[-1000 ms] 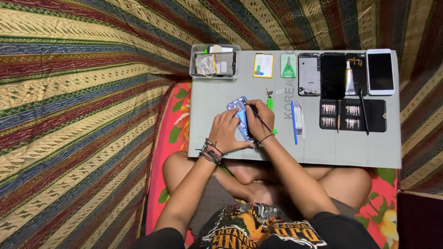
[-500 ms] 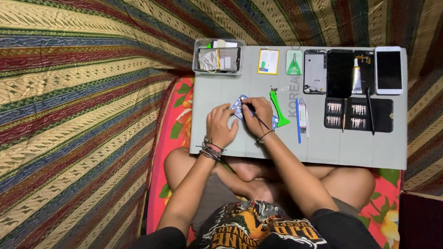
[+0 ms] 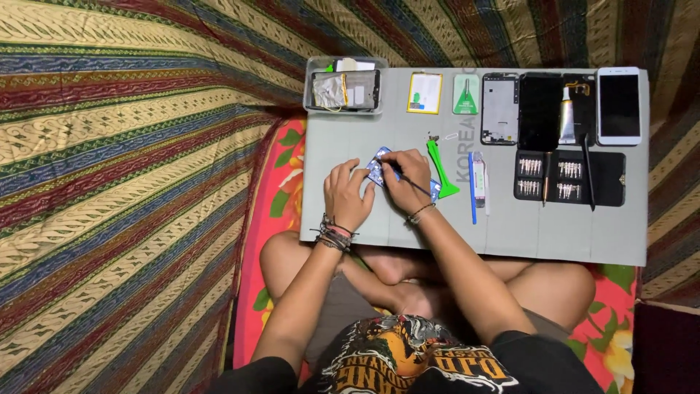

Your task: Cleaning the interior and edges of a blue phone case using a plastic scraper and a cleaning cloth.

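Note:
An opened phone body with a blue inner board (image 3: 379,169) lies on the grey work mat (image 3: 583,233). My left hand (image 3: 348,193) rests on its left side and holds it down. My right hand (image 3: 408,181) covers its right part and grips a thin dark tool (image 3: 417,187) whose tip points at the board. A green plastic pry tool (image 3: 440,169) lies just right of my right hand. Bracelets circle both wrists.
A clear tray (image 3: 346,89) with parts stands at the mat's far left corner. Along the far edge lie a battery (image 3: 424,93), a green packet (image 3: 466,94), a phone frame (image 3: 499,107), a black screen (image 3: 539,111) and a white phone (image 3: 619,106). A black screwdriver-bit case (image 3: 569,177) and blue pen (image 3: 472,188) sit right.
The view has shifted, so the mat sits lower and more to the right in frame. My hands stay on the phone body, with small movements of the tool.

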